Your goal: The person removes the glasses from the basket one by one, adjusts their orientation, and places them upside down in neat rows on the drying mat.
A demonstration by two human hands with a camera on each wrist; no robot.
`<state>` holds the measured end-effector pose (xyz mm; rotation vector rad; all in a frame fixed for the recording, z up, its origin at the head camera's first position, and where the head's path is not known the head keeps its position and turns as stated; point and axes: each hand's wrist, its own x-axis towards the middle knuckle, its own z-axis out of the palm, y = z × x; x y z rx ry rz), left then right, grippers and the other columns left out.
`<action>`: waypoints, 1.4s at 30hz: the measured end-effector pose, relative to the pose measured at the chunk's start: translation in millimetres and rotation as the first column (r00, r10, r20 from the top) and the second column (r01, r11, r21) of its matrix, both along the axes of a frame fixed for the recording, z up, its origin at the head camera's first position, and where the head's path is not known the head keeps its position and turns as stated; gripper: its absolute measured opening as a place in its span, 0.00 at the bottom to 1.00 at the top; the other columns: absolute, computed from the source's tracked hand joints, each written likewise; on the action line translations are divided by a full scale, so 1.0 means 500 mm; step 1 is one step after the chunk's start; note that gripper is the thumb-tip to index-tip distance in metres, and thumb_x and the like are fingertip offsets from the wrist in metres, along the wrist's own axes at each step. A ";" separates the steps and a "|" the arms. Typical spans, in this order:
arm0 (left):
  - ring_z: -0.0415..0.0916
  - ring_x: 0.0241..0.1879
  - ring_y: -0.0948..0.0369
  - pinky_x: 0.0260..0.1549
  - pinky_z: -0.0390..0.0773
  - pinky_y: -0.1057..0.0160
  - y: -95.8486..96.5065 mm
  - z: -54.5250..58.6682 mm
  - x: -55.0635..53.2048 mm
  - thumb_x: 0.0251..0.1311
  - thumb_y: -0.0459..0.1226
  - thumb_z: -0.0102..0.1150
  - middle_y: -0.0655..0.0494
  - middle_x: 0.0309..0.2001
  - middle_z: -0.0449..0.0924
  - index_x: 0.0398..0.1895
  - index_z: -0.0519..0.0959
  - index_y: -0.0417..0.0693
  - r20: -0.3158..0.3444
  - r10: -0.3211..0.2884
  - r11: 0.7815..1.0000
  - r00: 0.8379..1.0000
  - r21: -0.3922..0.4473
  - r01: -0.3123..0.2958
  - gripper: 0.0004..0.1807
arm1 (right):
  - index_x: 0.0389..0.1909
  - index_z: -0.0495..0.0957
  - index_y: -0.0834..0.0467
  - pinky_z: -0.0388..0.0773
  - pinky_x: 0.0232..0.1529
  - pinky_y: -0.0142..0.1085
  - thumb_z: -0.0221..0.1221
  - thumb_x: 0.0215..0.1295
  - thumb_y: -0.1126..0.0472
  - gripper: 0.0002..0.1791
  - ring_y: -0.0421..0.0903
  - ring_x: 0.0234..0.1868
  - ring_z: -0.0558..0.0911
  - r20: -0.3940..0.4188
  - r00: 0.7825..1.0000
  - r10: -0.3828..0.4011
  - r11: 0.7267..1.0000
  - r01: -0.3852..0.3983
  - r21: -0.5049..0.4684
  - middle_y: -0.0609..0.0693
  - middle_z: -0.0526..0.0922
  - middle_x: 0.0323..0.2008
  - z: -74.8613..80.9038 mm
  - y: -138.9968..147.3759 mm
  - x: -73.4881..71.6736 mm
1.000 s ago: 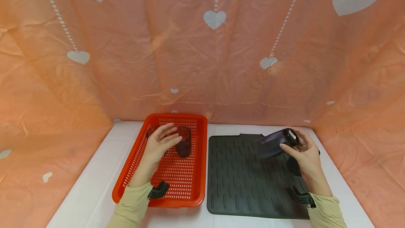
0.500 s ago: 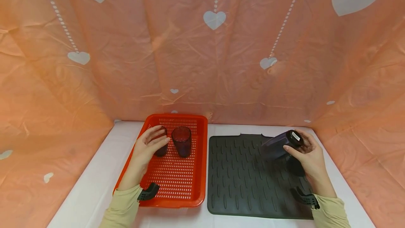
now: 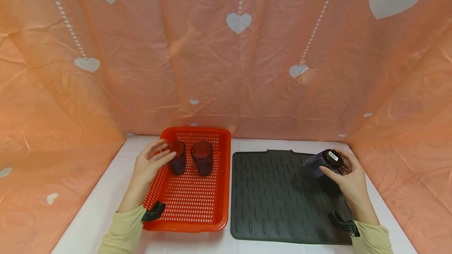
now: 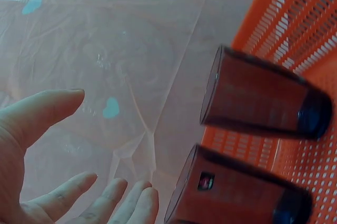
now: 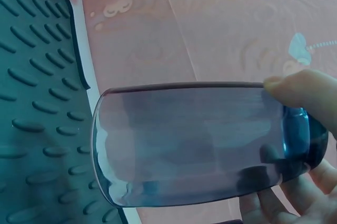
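Right hand (image 3: 352, 178) is gripping a dark glass (image 5: 195, 145) over the mat (image 3: 266, 203), right of the basket (image 3: 224, 185). Left hand (image 3: 146, 166) is loosely spread; only the left wrist view shows it clear of the two glasses (image 3: 203, 165) in there.

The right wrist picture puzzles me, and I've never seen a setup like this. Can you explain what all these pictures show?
There is no machine at work here, just a person's two bare hands. The wide picture comes from a camera on the head, looking forward and down; the closer ones come from a camera on each wrist. On the white table lie an orange basket with two upright glasses in it and a dark ridged mat. The right hand holds a third glass, tilted, near its base; that fills your puzzling picture. The left hand, near the basket's glasses, holds nothing.
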<state>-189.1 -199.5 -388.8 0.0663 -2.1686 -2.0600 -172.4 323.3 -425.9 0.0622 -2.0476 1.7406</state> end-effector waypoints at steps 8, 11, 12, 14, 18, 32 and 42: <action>0.70 0.56 0.51 0.42 0.74 0.75 -0.021 -0.002 -0.013 0.57 0.39 0.67 0.49 0.58 0.68 0.65 0.67 0.45 -0.003 0.087 0.990 0.996 -0.108 -0.087 0.33 | 0.61 0.70 0.61 0.69 0.47 0.21 0.67 0.46 0.81 0.38 0.35 0.47 0.77 -0.021 1.000 0.002 1.000 -0.002 -0.015 0.39 0.79 0.48 -0.003 -0.002 -0.001; 0.71 0.55 0.54 0.41 0.74 0.75 -0.030 -0.005 -0.020 0.56 0.40 0.68 0.50 0.58 0.68 0.66 0.66 0.46 0.011 0.100 0.987 0.995 -0.124 -0.098 0.34 | 0.61 0.70 0.62 0.70 0.47 0.21 0.67 0.46 0.81 0.38 0.34 0.48 0.77 -0.025 1.000 -0.012 0.999 0.013 0.045 0.39 0.79 0.49 -0.005 -0.007 -0.004; 0.71 0.54 0.53 0.41 0.74 0.75 -0.032 -0.006 -0.022 0.56 0.40 0.68 0.51 0.57 0.68 0.66 0.66 0.46 0.014 0.104 0.987 0.994 -0.124 -0.101 0.35 | 0.61 0.70 0.62 0.69 0.47 0.20 0.68 0.46 0.80 0.38 0.33 0.48 0.77 -0.024 1.000 -0.019 0.996 0.021 0.081 0.38 0.79 0.50 -0.006 -0.008 -0.005; 0.71 0.55 0.52 0.40 0.74 0.75 -0.034 -0.007 -0.026 0.55 0.41 0.69 0.50 0.58 0.68 0.67 0.66 0.46 0.028 0.106 0.988 0.994 -0.116 -0.102 0.36 | 0.62 0.69 0.61 0.69 0.48 0.20 0.69 0.46 0.78 0.38 0.31 0.50 0.76 -0.023 0.999 -0.031 0.988 0.034 0.150 0.37 0.78 0.51 -0.009 -0.012 -0.007; 0.69 0.58 0.50 0.40 0.74 0.76 -0.036 -0.008 -0.031 0.55 0.41 0.69 0.48 0.60 0.66 0.68 0.64 0.45 0.052 0.093 0.991 0.994 -0.102 -0.088 0.38 | 0.62 0.69 0.61 0.68 0.49 0.19 0.70 0.47 0.75 0.38 0.29 0.52 0.74 -0.018 0.999 -0.037 0.972 0.041 0.233 0.38 0.77 0.53 -0.015 -0.019 -0.006; 0.64 0.62 0.46 0.42 0.72 0.75 -0.047 -0.013 -0.043 0.55 0.43 0.69 0.40 0.66 0.61 0.73 0.57 0.45 0.087 0.058 0.986 0.994 -0.164 -0.044 0.45 | 0.64 0.66 0.62 0.62 0.51 0.14 0.73 0.46 0.69 0.42 0.32 0.60 0.68 0.089 0.991 -0.098 0.938 0.062 0.342 0.62 0.72 0.60 -0.031 -0.026 -0.002; 0.62 0.64 0.46 0.57 0.67 0.50 -0.051 -0.017 -0.053 0.55 0.45 0.69 0.40 0.68 0.59 0.74 0.55 0.46 0.119 0.043 0.978 0.992 -0.206 -0.018 0.46 | 0.64 0.67 0.62 0.62 0.51 0.14 0.74 0.46 0.68 0.42 0.33 0.59 0.68 0.085 0.990 -0.113 0.924 0.074 0.376 0.62 0.73 0.60 -0.033 -0.030 0.004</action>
